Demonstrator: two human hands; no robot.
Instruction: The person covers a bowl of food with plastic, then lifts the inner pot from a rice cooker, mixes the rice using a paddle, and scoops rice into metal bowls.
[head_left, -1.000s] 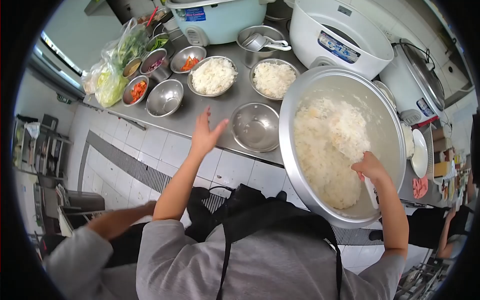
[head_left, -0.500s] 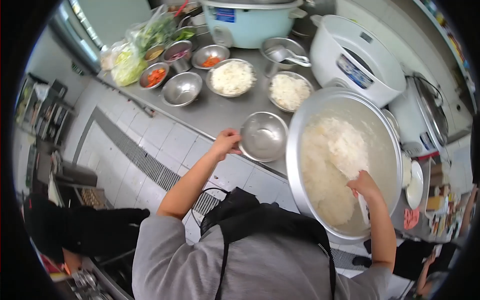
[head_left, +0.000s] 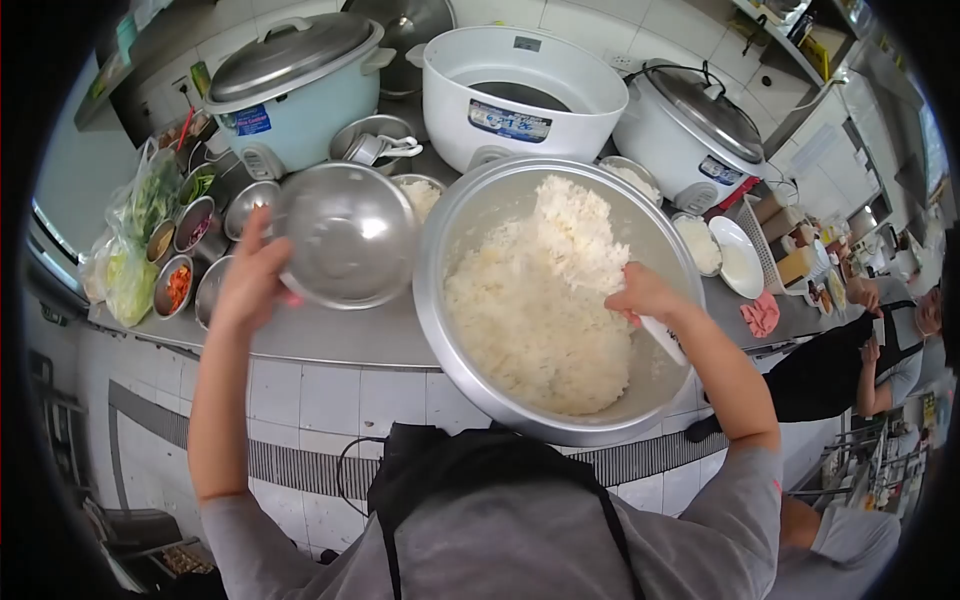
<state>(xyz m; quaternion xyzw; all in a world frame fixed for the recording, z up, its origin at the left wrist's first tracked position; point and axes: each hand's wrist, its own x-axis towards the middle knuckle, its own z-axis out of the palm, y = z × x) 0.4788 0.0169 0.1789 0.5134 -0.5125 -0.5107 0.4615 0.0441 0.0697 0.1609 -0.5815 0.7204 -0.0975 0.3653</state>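
My left hand [head_left: 255, 275] grips the left rim of a shiny steel bowl [head_left: 347, 235], which has nothing in it and is tilted toward me beside the big pot. My right hand [head_left: 645, 300] is closed on the white handle of a rice paddle [head_left: 664, 341] inside the large metal pot [head_left: 436, 345]. A heaped lump of cooked rice [head_left: 582, 235] rises beyond my right fingers and covers the paddle's blade. Below it, more white rice [head_left: 530, 340] fills much of the pot. Behind the held bowl, a bowl of rice [head_left: 420, 194] is partly hidden.
A light blue rice cooker [head_left: 300, 120], an open white cooker body [head_left: 530, 105] and another lidded cooker [head_left: 690, 130] line the back. Shredded carrot [head_left: 178, 287] and bagged greens [head_left: 150, 205] stand left. A white plate [head_left: 738, 257] and a pink cloth [head_left: 760, 315] lie right, near another person [head_left: 840, 350].
My left hand has brought the steel bowl up off the counter, close to the pot's left side. The rice lump is raised on the paddle. My view has turned toward the right.
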